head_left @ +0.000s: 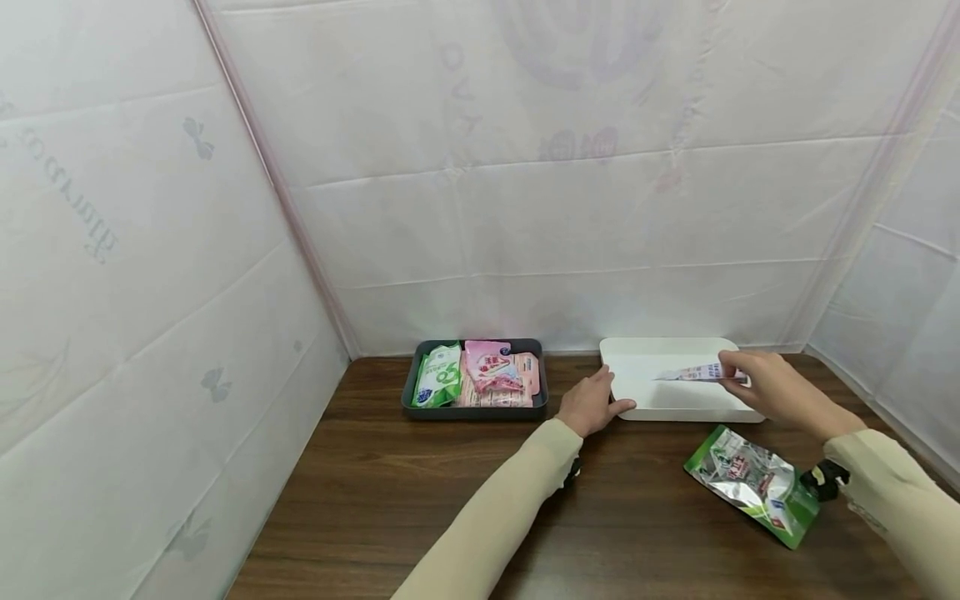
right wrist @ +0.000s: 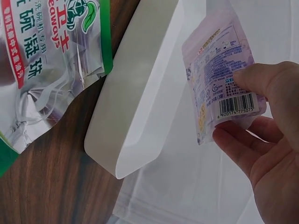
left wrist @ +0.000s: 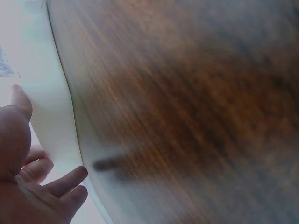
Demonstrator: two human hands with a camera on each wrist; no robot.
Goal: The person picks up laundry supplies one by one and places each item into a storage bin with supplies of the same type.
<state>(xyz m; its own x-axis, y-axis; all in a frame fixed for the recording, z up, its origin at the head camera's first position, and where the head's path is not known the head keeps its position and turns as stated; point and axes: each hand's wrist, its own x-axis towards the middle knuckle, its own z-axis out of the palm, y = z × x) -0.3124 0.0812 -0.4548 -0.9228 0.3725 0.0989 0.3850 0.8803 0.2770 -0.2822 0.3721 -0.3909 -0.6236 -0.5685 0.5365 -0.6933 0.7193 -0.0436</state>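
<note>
My right hand (head_left: 765, 387) pinches a small purple pouch (right wrist: 222, 79) between thumb and fingers. The pouch hangs over the white tray (head_left: 678, 413), its printed back with a barcode facing the right wrist camera. At the tray's left end rests my left hand (head_left: 588, 404), fingers relaxed along the side and thumb by the front corner. In the left wrist view, those fingertips (left wrist: 77, 175) lie against the tray's pale wall (left wrist: 51, 107). A silver and green pouch (head_left: 753, 483) lies on the table in front of the tray, below my right forearm.
A dark grey tray (head_left: 472, 413) stands to the left, holding a green and white pouch (head_left: 438, 375), a pink pouch (head_left: 491, 367) and pale pink packs (head_left: 528, 375). Both trays sit on a brown wooden table (head_left: 360, 500), near the white sheet wall (head_left: 480, 208) at the back.
</note>
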